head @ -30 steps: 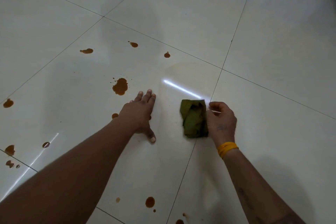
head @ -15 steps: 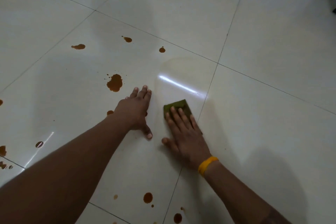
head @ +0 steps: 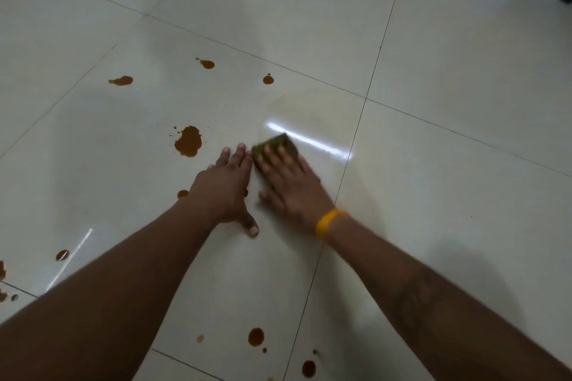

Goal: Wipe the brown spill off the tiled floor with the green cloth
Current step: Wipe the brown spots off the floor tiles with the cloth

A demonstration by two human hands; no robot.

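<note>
white tiled floor [head: 433,40] | brown spill [head: 188,142] scattered | tube-light glare [head: 309,141]

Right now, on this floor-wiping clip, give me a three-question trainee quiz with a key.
1. True or false: the right hand presses flat on the green cloth.
2. Which hand wears the yellow wristband? A) left B) right
3. Fill in: the largest brown spot lies on the ____ hand's side of the cloth.

Key: 1 true; 2 B; 3 left. The left hand rests open on the tiled floor, holding nothing.
</note>
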